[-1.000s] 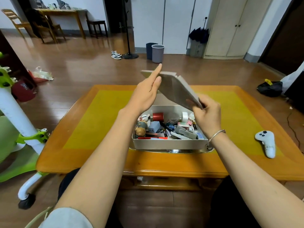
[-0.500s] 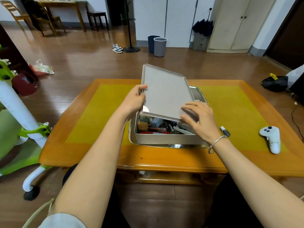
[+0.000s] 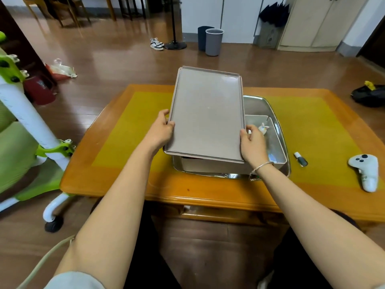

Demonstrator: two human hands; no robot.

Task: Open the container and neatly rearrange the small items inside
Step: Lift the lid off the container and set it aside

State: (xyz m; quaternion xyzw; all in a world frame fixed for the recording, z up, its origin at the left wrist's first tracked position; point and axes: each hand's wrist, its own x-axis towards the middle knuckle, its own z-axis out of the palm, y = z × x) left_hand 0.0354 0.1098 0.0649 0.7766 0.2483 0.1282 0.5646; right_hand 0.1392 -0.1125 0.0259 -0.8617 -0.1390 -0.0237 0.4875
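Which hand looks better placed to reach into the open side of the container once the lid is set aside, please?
Probably the right hand. It grips the lid at the edge beside the uncovered part of the container, near the small rabbit figure. The left hand grips the far, covered side.

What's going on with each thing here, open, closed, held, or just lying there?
lid: off the box, held flat above it by both hands.
left hand: grips the lid's left edge.
right hand: grips the lid's right edge.
box: open, mostly covered by the lid, standing in a metal tray.
small bottle: lying on the table.
white controller: lying on the table, untouched.
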